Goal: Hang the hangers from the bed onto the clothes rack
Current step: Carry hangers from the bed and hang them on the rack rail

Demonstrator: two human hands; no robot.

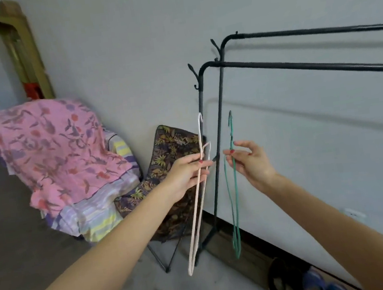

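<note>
1. Two pale hangers point(195, 216) hang long-axis vertical, hooks up, pinched in your left hand point(188, 173).
2. Your right hand point(250, 161) pinches the green hanger point(233, 212), upright, beside the clothes rack point(308, 66).

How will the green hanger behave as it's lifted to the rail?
The green hanger, pinched by the right hand, looks thin, so probably light. Held only by fingertips, it may swing. Its small hook needs careful aiming at the rack.

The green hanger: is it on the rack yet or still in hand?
In hand. The right hand pinches the green hanger below its hook, which sits lower than both rails of the black rack.
</note>
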